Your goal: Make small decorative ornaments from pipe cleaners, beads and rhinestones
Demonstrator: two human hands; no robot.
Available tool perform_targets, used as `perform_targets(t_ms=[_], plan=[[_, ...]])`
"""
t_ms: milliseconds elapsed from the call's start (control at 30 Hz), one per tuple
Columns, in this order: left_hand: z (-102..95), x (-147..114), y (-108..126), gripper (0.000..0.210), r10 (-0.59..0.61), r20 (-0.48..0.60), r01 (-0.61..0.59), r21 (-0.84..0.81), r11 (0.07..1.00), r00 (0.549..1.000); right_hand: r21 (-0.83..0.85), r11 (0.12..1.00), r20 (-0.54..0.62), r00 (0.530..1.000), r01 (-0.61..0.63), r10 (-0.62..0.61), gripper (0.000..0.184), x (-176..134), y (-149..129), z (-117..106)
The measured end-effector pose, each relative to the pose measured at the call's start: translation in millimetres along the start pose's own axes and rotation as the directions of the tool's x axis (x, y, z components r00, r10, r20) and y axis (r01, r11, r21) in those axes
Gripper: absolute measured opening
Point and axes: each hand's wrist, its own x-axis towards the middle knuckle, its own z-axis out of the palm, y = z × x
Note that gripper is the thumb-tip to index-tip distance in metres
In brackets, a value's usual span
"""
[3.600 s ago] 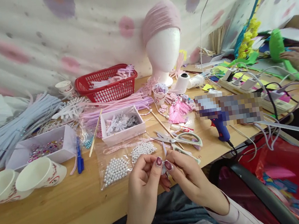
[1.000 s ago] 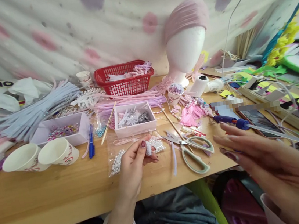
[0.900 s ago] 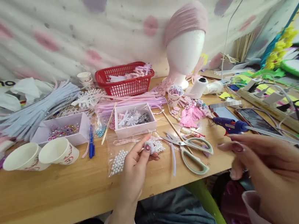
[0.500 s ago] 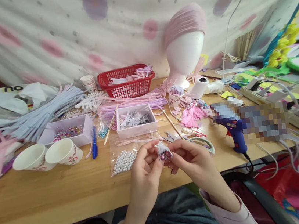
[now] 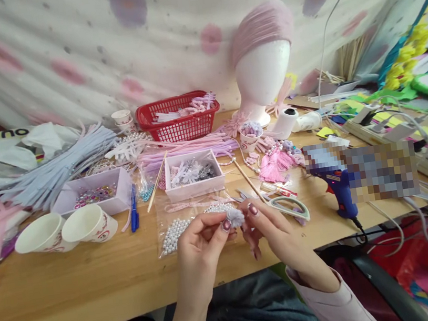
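Note:
A small fuzzy pale grey-blue flower [image 5: 235, 218] is pinched between the thumb and fingers of my left hand [image 5: 205, 239]. Just right of it, my right hand [image 5: 271, 227] has its thumb lifted and its fingers apart, holding nothing that I can see. Its fingertips are close beside the flower; whether they touch it is unclear. Under and behind my left hand lies a clear bag of white pearl beads [image 5: 174, 235]. Scissors [image 5: 290, 208] with pale handles lie behind my right hand, next to a thin wooden stick [image 5: 249, 181].
A blue glue gun [image 5: 341, 190] stands at the right, its cord hanging over the edge. Paper cups [image 5: 90, 226], a blue pen [image 5: 134, 209] and a white box of trims [image 5: 196, 188] are on the left and middle. Behind are a red basket [image 5: 180, 128] and a foam head [image 5: 262, 76].
My right hand has moved slightly right, off the flower, and its thumb has lifted. The flower has turned in my left hand, which still holds it.

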Motion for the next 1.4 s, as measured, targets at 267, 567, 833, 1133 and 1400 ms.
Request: perform_targets(t_ms=[267,567,833,1133,1400], plan=[[1.9,-0.5,-4.0,0.033,-0.042,0.204,0.021,0.106,0.994,0.978,-0.252,0.948,-0.036,0.977,0.192,-0.208,0.04,-0.2,1.9,3.4],[4.3,-5.7,-5.9,0.028,0.093,0.272,-0.151,0.204,0.967,0.958,-0.007,0.991,0.009,0.991,0.137,-0.137,0.048,-2.4,8.0,4.3],[4.8,-7.7,-4.1,0.028,0.079,0.277,-0.132,0.175,0.976,0.958,-0.179,0.958,0.096,0.973,0.226,-0.211,0.042,-1.4,-0.6,3.0],[5.2,-7.3,-5.9,0.028,0.064,0.302,-0.126,0.189,0.974,0.951,-0.097,0.98,0.118,0.98,0.173,-0.161,0.048,-3.7,9.5,-2.8],[1.8,-5.8,-6.3,0.029,0.063,0.352,-0.116,0.131,0.985,0.934,0.006,0.988,0.202,0.968,0.152,-0.15,0.041,-1.3,5.3,-1.7]])
